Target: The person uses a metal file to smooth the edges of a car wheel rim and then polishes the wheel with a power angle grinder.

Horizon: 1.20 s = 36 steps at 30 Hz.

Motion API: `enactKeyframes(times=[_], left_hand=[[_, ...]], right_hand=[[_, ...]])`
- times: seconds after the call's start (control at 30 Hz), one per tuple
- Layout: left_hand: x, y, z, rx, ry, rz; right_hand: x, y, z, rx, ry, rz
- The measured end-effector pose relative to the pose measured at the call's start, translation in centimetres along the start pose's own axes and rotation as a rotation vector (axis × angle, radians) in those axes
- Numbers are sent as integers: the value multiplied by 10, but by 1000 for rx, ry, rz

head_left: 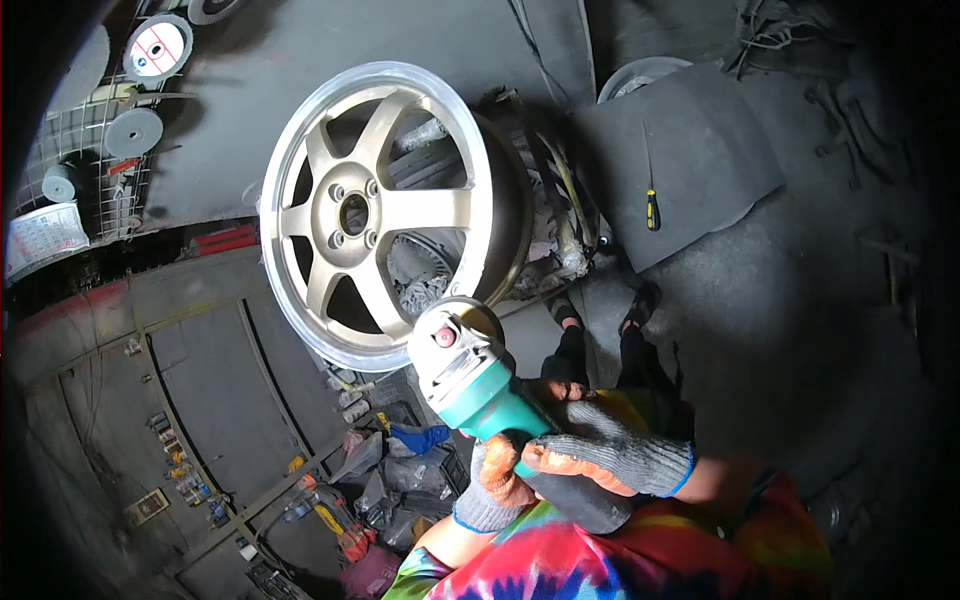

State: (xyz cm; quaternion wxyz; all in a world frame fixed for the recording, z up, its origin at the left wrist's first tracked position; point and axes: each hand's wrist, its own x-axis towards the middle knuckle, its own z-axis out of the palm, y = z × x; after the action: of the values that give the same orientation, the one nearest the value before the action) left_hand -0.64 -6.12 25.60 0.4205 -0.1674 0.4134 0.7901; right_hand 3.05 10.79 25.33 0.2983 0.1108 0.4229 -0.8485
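Both my hands, in grey knitted gloves with orange palms, grip an angle grinder (490, 400) with a green body and a pale metal head. My left hand (495, 482) wraps the body from the left, and my right hand (610, 455) closes over it from the right. The grinder's head overlaps the lower right rim of a gold alloy wheel (428, 210) with a bright silver lip; whether its disc touches the rim is hidden. The wheel stands tilted, its spoked face toward me.
A wire rack (85, 160) at the upper left carries several grinding discs (134, 133). A yellow-and-black screwdriver (652, 210) lies on a dark sheet (720, 150) at the right. Plastic bags (400, 480) and tools clutter the lower left. Another wheel (640, 68) shows partly behind the sheet.
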Motion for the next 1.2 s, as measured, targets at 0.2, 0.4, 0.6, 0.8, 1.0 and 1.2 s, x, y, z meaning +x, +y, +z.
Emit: enactKeyframes(times=[0.2,0.4,0.6,0.8,1.0,1.2], left_hand=[[8,6,0,12,-44,-62],[12,10,5,25,-40,-81],[7,3,-1,-1,-20,51],[5,8,2,-13,-14,-26],[15,13,2,-13,-77,-61],[11,5,-3,-89,-125,8]], right_hand=[[3,25,-1,-219,145,-329],[7,10,-1,-45,111,-197],[6,1,0,-106,35,2],[6,-2,1,-76,101,-10],[4,-4,-1,-23,96,-27],[10,35,-7,-428,145,-423]])
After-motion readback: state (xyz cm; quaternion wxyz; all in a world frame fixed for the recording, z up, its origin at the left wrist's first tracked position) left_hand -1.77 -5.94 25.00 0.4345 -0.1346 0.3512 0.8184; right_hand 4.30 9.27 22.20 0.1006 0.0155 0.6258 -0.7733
